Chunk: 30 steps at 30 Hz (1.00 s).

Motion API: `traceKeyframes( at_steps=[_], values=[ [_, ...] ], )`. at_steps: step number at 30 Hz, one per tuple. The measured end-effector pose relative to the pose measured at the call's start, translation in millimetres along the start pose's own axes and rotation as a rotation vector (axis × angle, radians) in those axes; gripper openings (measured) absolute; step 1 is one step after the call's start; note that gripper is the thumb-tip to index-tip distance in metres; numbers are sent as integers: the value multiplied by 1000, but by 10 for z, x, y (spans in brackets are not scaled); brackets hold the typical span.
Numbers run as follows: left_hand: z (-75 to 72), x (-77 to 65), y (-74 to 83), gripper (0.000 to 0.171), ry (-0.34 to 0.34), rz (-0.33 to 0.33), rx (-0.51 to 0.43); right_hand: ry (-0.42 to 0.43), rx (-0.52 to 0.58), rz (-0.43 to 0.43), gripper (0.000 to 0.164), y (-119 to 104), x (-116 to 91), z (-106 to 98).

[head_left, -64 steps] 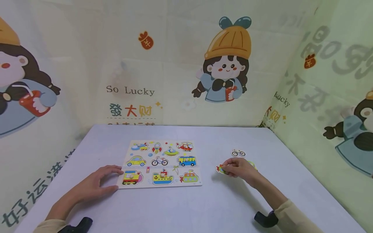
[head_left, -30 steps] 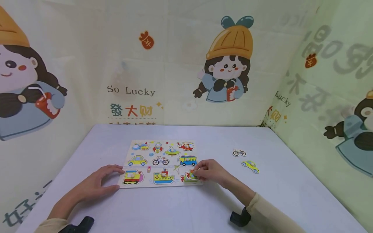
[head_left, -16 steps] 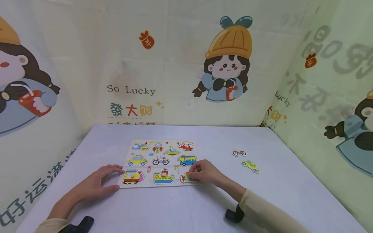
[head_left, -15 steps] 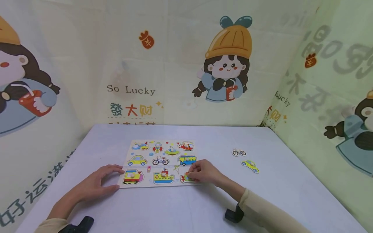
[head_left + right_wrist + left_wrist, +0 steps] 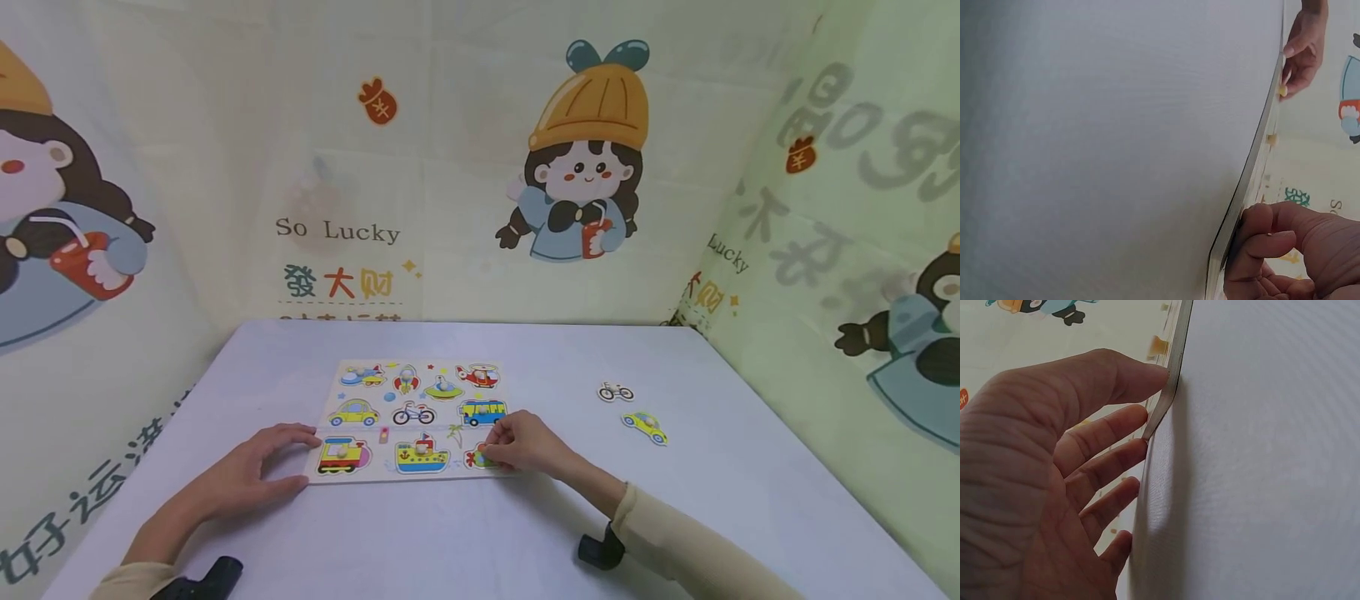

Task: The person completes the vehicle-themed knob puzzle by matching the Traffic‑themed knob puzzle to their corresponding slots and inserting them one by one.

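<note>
A wooden knob puzzle board (image 5: 382,458) with vehicle shapes lies on the table. My left hand (image 5: 236,477) rests at its left edge, fingers spread; in the left wrist view the thumb (image 5: 1141,382) touches the board's side. At the bottom right corner of the board, my right hand (image 5: 531,443) pinches the submarine puzzle piece (image 5: 472,457), over the submarine spot. The fingers cover most of that piece. In the right wrist view the curled fingers (image 5: 1250,256) are close against the board's edge; the piece is hidden there.
To the right of the board lie a bicycle piece (image 5: 616,392) and a yellow car piece (image 5: 645,429), apart from each other. The white table (image 5: 420,542) has cartoon-printed cloth (image 5: 465,167) behind and along its sides.
My right hand has carried the submarine piece left from the table onto the board's bottom right corner, and in the last half second stays there. The left hand keeps its place.
</note>
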State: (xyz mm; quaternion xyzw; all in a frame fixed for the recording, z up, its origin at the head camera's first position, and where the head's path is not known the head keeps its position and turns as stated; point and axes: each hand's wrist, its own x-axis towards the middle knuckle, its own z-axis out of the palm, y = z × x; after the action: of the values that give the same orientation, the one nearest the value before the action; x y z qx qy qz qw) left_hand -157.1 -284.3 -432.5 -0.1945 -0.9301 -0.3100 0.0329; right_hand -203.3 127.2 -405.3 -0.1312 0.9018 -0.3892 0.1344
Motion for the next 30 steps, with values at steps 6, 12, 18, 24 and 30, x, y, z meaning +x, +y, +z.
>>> traceKeyframes(
  at_steps=[6, 12, 18, 24, 30],
  values=[
    [-1, -1, 6, 46, -9, -9, -10, 3, 12, -10, 15, 33, -12, -27],
    [-1, -6, -9, 44, -6, 6, -11, 107, 44, 62, 19, 166, 9, -239],
    [-12, -3, -10, 46, -13, -7, -11, 234, 135, 137, 22, 367, 85, -517],
    [-4, -3, -29, 45, 0, 0, -7, 282, 235, 151, 26, 566, 129, -702],
    [-4, 1, -30, 44, 7, 20, -11, 308, 324, 84, 30, 714, 147, -844]
  ],
)
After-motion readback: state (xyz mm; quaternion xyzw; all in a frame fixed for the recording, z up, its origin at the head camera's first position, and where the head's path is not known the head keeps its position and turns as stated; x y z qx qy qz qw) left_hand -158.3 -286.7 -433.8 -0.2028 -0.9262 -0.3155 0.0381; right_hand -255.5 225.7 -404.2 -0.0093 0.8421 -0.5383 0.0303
